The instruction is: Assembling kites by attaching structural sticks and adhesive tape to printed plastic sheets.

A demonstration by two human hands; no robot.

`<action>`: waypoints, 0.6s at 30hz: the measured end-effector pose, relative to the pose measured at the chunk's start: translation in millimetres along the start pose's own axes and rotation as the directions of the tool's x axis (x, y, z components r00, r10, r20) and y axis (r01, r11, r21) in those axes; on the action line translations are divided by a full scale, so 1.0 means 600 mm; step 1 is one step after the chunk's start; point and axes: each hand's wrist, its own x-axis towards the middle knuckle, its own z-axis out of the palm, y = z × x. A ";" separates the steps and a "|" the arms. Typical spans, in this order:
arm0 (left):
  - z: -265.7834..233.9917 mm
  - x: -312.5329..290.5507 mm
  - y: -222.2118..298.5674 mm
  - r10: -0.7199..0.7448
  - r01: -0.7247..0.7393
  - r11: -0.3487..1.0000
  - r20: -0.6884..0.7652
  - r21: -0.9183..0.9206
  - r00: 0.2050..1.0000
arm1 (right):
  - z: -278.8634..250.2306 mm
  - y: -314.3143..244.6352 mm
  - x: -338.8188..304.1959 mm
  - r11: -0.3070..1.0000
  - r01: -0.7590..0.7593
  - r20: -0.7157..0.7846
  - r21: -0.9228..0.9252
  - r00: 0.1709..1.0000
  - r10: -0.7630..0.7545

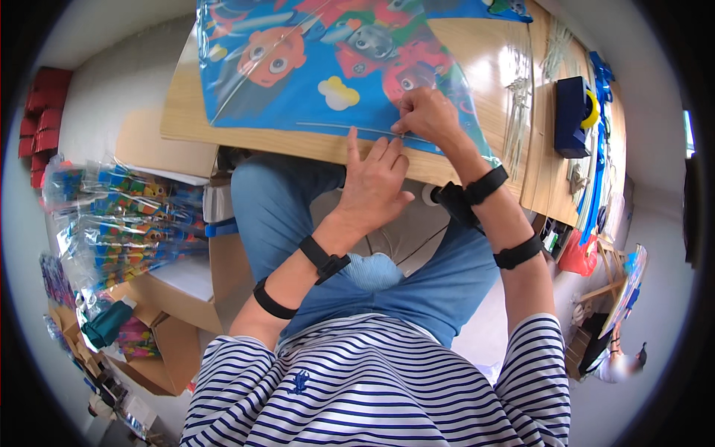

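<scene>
A blue printed plastic sheet (298,97), shiny and covered with cartoon figures, lies over the near edge of the wooden table. Along its near border runs a thin white rod (328,127). My left hand (375,179) rests at that border with its index finger stretched out and the other fingertips on the edge. Just right of it, my right hand (428,119) is closed in a pinch at the same border, on what looks like the rod. Its fingers partly hide the pinched spot.
Bundles of thin pale rods (518,104) lie on the table's right part, near a dark blue tape dispenser (571,119) with yellow tape and blue ribbons (600,82). At left, plastic-wrapped colourful packs (134,216) lie over a cardboard box (175,298). Another person (622,365) is far right.
</scene>
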 end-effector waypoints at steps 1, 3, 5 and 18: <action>-0.001 -0.001 -0.002 -0.011 0.011 1.000 0.021 -0.003 1.000 | 0.012 0.003 -0.001 1.000 -0.001 -0.022 -0.001 1.000 0.001; -0.003 0.000 -0.001 -0.010 0.010 1.000 0.046 -0.004 0.999 | 0.037 0.017 -0.020 0.994 0.106 -0.327 -0.024 0.939 -0.108; -0.019 -0.019 -0.008 -0.010 0.011 1.000 0.063 -0.007 0.998 | 0.062 0.016 -0.063 0.909 0.381 -0.443 -0.168 0.794 -0.415; -0.185 -0.231 -0.152 -0.295 0.327 0.943 -0.311 0.054 0.903 | 0.097 0.002 -0.185 0.752 0.472 -0.394 -0.460 0.651 -0.649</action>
